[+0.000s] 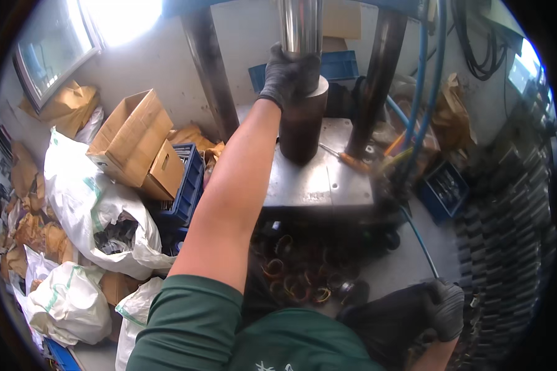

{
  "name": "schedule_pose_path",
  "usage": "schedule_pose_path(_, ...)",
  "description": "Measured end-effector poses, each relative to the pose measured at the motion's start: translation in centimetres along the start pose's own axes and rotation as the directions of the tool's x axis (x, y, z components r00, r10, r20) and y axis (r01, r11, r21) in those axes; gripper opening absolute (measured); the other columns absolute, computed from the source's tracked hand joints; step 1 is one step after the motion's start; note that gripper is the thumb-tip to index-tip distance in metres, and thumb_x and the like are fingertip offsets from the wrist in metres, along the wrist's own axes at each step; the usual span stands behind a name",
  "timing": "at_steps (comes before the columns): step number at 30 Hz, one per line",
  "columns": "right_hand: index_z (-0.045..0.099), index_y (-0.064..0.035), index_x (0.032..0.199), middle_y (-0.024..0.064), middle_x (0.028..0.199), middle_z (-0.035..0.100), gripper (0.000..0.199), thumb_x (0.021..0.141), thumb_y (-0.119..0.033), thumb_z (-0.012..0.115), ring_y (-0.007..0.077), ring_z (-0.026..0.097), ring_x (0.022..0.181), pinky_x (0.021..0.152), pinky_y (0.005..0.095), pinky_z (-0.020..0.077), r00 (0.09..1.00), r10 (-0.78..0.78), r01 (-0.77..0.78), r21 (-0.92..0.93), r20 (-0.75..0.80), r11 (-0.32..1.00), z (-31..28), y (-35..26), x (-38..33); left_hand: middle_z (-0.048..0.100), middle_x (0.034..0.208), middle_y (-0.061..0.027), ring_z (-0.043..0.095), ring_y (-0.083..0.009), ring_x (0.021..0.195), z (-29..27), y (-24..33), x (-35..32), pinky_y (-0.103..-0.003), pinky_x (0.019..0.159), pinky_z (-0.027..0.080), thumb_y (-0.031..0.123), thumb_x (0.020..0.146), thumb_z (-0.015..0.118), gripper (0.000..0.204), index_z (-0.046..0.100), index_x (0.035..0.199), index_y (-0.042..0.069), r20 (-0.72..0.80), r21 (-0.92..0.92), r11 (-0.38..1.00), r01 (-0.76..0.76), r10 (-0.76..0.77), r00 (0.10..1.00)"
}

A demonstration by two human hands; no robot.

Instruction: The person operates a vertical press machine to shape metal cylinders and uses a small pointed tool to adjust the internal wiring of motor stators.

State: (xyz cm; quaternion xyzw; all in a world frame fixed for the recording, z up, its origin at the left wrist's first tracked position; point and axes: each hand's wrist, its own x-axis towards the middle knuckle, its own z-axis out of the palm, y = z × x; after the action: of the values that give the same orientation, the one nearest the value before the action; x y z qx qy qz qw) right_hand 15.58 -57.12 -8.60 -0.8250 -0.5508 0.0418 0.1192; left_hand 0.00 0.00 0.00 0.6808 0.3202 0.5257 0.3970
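Observation:
My left hand (291,75), in a dark grey glove, reaches forward with its fingers curled at the lower end of a shiny steel press ram (300,26). What those fingers hold is hidden. Just beneath them stands a dark upright metal cylinder (302,130) with a pale round top edge, on the steel press table (297,182). At the lower right my right hand (445,307), gloved too, is closed around the end of a thin bluish rod (419,238) that slants up to the press. A screwdriver with an orange handle (354,162) lies right of the cylinder.
Dark press columns (210,74) flank the ram, and blue hoses (422,86) hang at right. Cardboard boxes (133,136) sit on a blue crate (194,185) at left, beside white sacks (80,198). Rings (297,287) lie below the table; stacked dark parts (507,247) fill the right side.

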Motion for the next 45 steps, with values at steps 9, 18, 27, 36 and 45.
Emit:
schedule_pose_path(9, 0.063, -0.0003, 0.095, 0.0191, 0.106, 0.070, 0.018, 0.079, 0.006, 0.060, 0.0397, 0.066, 0.100, 0.092, 0.0467, 0.0508, 0.707, -0.318, 0.233, -0.217, -0.631, 0.948, -4.8, -1.0, 9.2, 0.063, 0.102, -0.0064, 0.061, -0.0179, 0.092, -0.8, 3.8, -2.8, -0.031, 0.090, 0.054, 0.029, 0.099, 0.053, 0.037, 0.058, 0.127, 0.005, 0.018, -0.266, 0.964, 0.024, -0.019, 1.000)
schedule_pose_path(18, 0.066, 0.0005, 0.114, 0.0204, 0.120, 0.067, 0.028, 0.085, 0.002, 0.062, 0.0400, 0.067, 0.099, 0.092, 0.0447, 0.0541, 0.699, -0.341, 0.237, -0.246, -0.628, 0.940, -9.0, -1.5, 17.6, 0.066, 0.096, -0.0096, 0.069, -0.0209, 0.088, -1.5, 0.8, -0.7, -0.036, 0.075, 0.061, 0.016, 0.080, 0.082, 0.054, 0.057, 0.128, 0.006, 0.043, -0.564, 0.821, 0.089, -0.078, 0.996)
schedule_pose_path(27, 0.072, -0.0064, 0.092, 0.0174, 0.079, 0.066, 0.016, 0.079, -0.015, 0.073, 0.0402, 0.066, 0.076, 0.069, 0.0481, 0.0520, 0.992, -0.116, 0.120, -0.083, 0.053, 0.989, 0.0, 0.8, 0.1, 0.066, 0.121, -0.0145, 0.067, -0.0229, 0.108, 0.2, -1.9, 1.1, -0.037, 0.095, 0.057, 0.022, 0.060, 0.097, 0.102, 0.041, 0.144, 0.003, -0.072, -0.098, 0.988, -0.122, 0.116, 0.991)
schedule_pose_path(36, 0.068, -0.0044, 0.080, 0.0204, 0.074, 0.064, 0.009, 0.081, -0.013, 0.070, 0.0421, 0.065, 0.071, 0.065, 0.0498, 0.0501, 0.993, -0.011, 0.004, -0.064, -0.115, 0.998, 0.8, -1.3, -0.1, 0.070, 0.116, -0.0150, 0.069, -0.0231, 0.104, -0.8, -0.4, -0.1, -0.037, 0.094, 0.057, 0.029, 0.061, 0.093, 0.088, 0.052, 0.134, 0.001, -0.034, -0.152, 0.980, -0.128, 0.124, 0.992)
schedule_pose_path(45, 0.071, -0.0021, 0.085, 0.0215, 0.075, 0.065, 0.013, 0.081, -0.015, 0.072, 0.0420, 0.065, 0.072, 0.066, 0.0497, 0.0505, 0.996, 0.021, -0.028, -0.072, -0.091, 0.997, 0.6, -0.7, -0.3, 0.068, 0.118, -0.0136, 0.068, -0.0230, 0.107, -0.8, 0.6, -0.6, -0.037, 0.092, 0.058, 0.026, 0.061, 0.094, 0.090, 0.052, 0.137, 0.002, 0.027, -0.185, 0.978, -0.097, 0.103, 0.994)
